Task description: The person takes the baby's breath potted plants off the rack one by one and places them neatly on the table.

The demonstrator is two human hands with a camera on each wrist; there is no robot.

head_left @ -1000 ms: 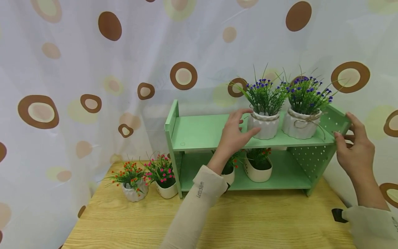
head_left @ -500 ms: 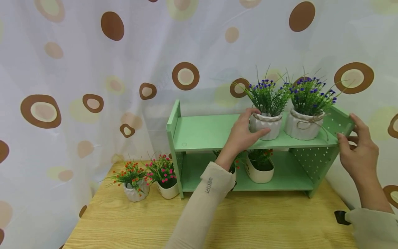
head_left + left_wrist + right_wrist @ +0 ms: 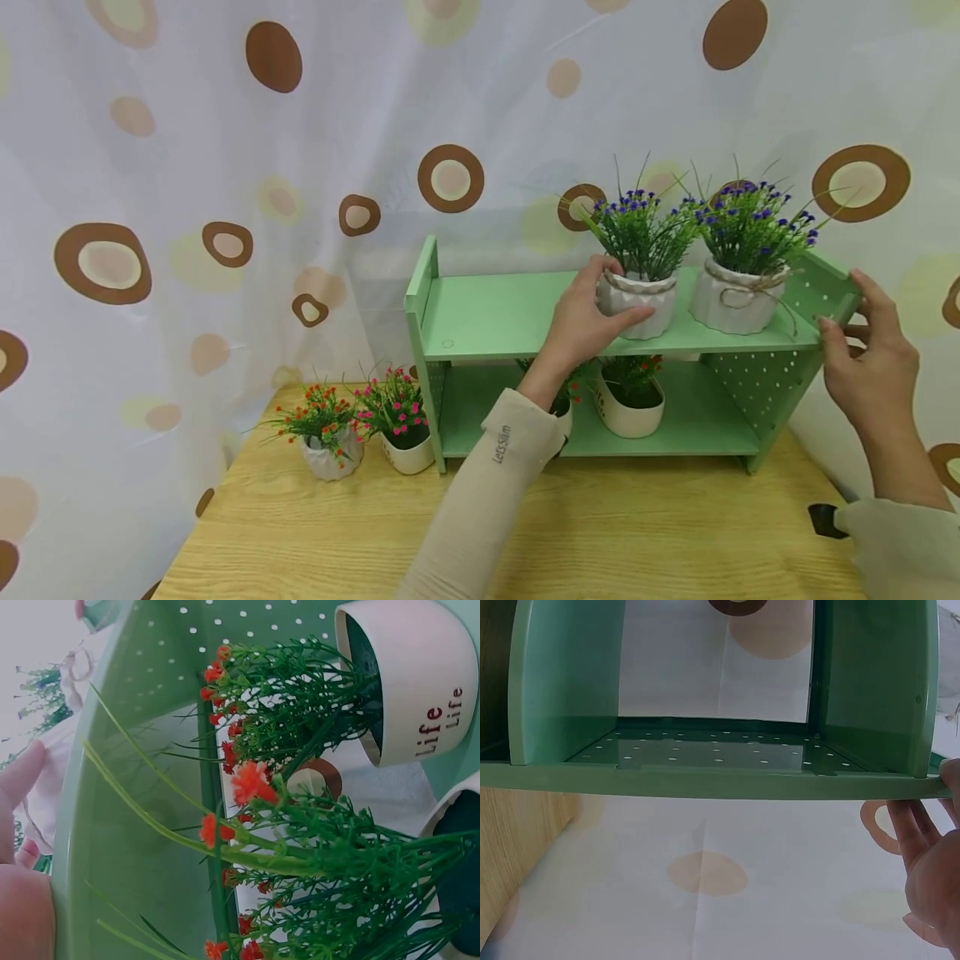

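In the head view, my left hand [image 3: 585,321] holds a white pot [image 3: 647,312] of purple flowers on the green shelf's upper board, thumb across its front and fingers at its left side. To its right stands a similar pot [image 3: 735,304], with twine tied in a bow. My right hand [image 3: 873,358] grips the front upper corner of the shelf's right side panel [image 3: 798,400]; the right wrist view shows fingers [image 3: 909,832] against that panel. Below, the left wrist view shows a cream pot [image 3: 420,682] marked "Life" and another cream pot [image 3: 457,802], both with red flowers.
The green shelf [image 3: 487,317] stands on a wooden table [image 3: 637,533] before a spotted curtain [image 3: 510,100]. Left of it are a white pot [image 3: 330,458] with orange-red flowers and a cream pot [image 3: 408,454] with pink ones, close to the left side panel [image 3: 422,358].
My left hand has moved right onto the pot and taken hold of it. That pot has shifted slightly left, widening the gap between the purple-flowered pots. My right hand stays on the side panel.
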